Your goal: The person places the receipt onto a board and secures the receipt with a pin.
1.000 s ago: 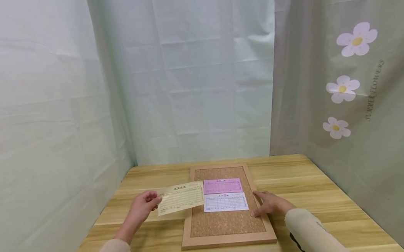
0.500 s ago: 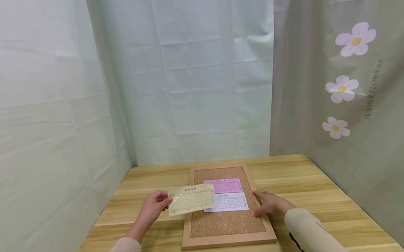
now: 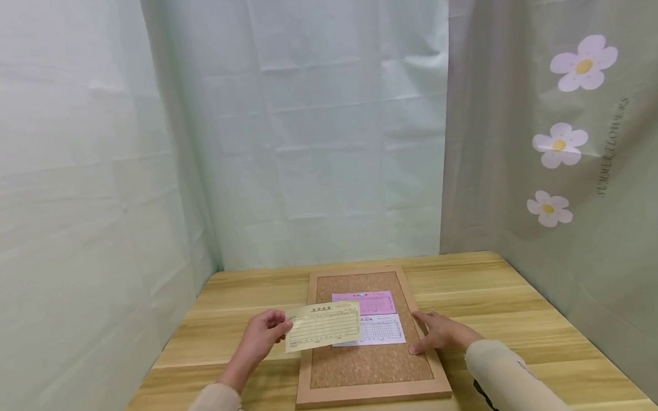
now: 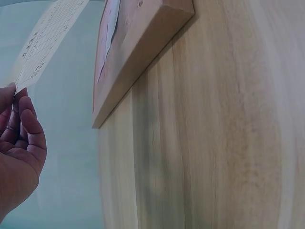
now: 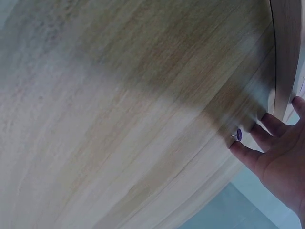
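Observation:
A pale yellow printed form (image 3: 325, 325) is pinched at its left edge between the thumb and fingers of my left hand (image 3: 262, 333). In the head view it tilts over the cork board (image 3: 373, 366), covering parts of a pink form (image 3: 379, 302) and a white form (image 3: 384, 330). Those two lie on the board, pink behind white. My right hand (image 3: 443, 332) rests at the board's right frame, thumb on top, the other fingers stretched along the side. In the right wrist view, a small purple thumbtack (image 5: 238, 135) shows right at those fingertips.
The wood-frame board lies lengthwise on a wooden table (image 3: 232, 387). Pale curtains (image 3: 325, 136) stand behind and on both sides of the table, the right one (image 3: 637, 243) printed with white flowers.
My left hand has carried the yellow form to the right, from the board's left edge to over the pink and white forms. The right hand has stayed at the frame.

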`<state>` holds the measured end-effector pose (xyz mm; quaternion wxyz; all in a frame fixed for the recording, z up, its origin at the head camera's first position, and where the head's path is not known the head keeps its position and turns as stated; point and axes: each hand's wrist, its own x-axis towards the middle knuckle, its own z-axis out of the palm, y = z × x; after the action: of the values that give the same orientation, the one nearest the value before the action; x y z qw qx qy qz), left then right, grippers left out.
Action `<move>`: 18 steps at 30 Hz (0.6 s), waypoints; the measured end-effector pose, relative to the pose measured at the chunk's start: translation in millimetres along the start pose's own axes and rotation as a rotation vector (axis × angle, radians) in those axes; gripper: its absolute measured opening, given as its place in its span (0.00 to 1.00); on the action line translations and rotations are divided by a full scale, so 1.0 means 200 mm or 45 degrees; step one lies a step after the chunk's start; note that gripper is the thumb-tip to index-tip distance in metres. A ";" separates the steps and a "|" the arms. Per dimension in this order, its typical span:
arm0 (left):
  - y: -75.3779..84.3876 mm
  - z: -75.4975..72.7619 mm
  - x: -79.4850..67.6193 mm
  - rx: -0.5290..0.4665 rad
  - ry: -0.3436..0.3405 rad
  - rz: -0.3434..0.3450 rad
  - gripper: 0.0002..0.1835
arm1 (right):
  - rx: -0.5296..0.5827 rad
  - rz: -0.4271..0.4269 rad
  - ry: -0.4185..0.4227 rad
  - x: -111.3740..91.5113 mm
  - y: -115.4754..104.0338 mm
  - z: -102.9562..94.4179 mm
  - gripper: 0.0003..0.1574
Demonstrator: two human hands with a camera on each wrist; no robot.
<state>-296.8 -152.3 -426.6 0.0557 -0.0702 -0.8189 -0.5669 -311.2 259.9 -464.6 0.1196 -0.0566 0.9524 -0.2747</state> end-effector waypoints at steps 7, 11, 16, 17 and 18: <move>0.02 0.04 -0.01 -0.008 -0.022 0.002 0.03 | 0.001 0.006 -0.019 -0.01 -0.01 0.00 0.70; 0.03 0.07 -0.02 -0.030 -0.044 0.014 0.05 | 0.011 -0.006 -0.004 -0.01 0.01 0.00 0.68; 0.05 0.11 -0.03 -0.061 -0.082 0.029 0.06 | 0.025 -0.018 0.012 -0.02 0.02 0.01 0.62; 0.04 0.12 -0.03 -0.063 -0.086 0.032 0.06 | 0.026 -0.035 0.020 -0.02 0.02 0.00 0.60; 0.04 0.13 -0.03 -0.065 -0.090 0.036 0.06 | 0.024 -0.054 0.027 -0.02 0.02 0.00 0.58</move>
<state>-289.7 -125.0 -429.0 0.0329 -0.1029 -0.8046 -0.5840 -306.7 264.2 -465.9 0.1043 -0.0727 0.9496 -0.2866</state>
